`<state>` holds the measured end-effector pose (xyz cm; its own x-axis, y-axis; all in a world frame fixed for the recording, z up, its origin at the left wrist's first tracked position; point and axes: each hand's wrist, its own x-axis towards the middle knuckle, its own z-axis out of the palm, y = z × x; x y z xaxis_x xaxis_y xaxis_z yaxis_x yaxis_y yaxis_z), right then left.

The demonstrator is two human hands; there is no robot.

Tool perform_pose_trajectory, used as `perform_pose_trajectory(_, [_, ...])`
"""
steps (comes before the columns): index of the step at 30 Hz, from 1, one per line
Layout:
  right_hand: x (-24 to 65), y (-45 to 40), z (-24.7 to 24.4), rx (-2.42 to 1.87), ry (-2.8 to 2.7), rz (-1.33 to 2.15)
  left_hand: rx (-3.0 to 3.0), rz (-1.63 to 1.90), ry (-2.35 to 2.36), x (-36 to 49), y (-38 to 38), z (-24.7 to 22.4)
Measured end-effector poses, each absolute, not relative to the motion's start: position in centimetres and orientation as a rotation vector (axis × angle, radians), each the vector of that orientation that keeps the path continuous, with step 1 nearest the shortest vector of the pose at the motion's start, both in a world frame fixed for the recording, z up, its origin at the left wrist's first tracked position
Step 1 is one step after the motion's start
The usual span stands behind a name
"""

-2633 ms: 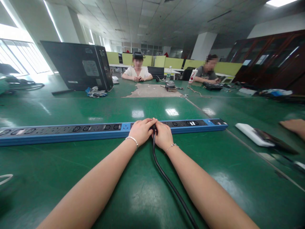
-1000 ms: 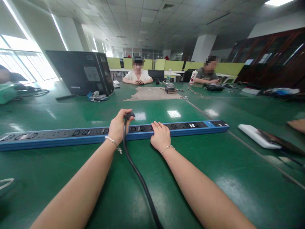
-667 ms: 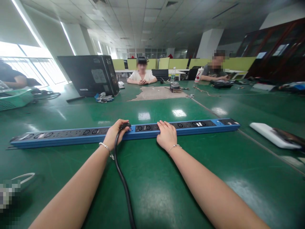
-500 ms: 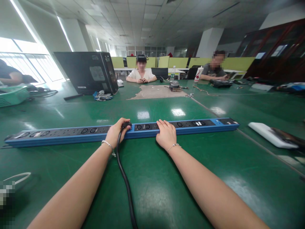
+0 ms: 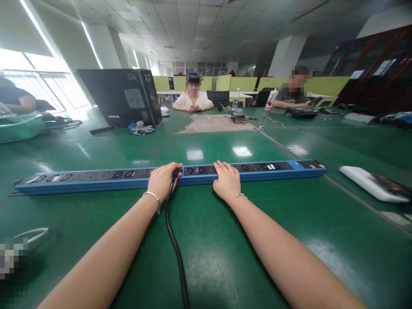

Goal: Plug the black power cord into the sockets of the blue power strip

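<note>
A long blue power strip [image 5: 96, 186] with black sockets lies across the green table. My left hand [image 5: 163, 179] is closed on the black plug [image 5: 176, 172] at the strip's middle; whether the plug sits in a socket is hidden by the fingers. From the plug a thick black cable [image 5: 174, 240] runs down toward the bottom edge. Right of it, my right hand [image 5: 226, 180] grips the strip, fingers over its top face and the palm at its near side.
At the back left stand a black computer case [image 5: 119, 96] and gloves [image 5: 140, 128], with a green basket [image 5: 22, 128] farther left. A white object [image 5: 370, 182] lies at the right. Several people sit around the table.
My left hand has turned over the plug, its fingers now lower and more level. The plug end has come down toward the strip. My right hand has kept its grip; the view has shifted slightly.
</note>
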<state>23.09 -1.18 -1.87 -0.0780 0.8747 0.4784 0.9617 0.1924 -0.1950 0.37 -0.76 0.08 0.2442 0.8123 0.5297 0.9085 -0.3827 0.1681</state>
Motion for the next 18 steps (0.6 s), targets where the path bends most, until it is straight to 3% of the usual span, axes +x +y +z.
perform_pose_trajectory(5, [23.1,-1.3,-1.8,-1.709,-1.991,-0.233,-2.342,-0.822,-1.626,0.4,-1.0,0.3])
perform_pose_trajectory(13, [23.2,-1.4,-1.8,-1.711,-2.015,-0.245,-2.346,-1.095,-1.633,0.9,-0.4,-1.2])
perform_pose_trajectory(18, [23.1,-1.4,-1.8,-1.717,-2.006,-0.236,-2.244,-1.278,-1.693,0.4,-0.7,0.4])
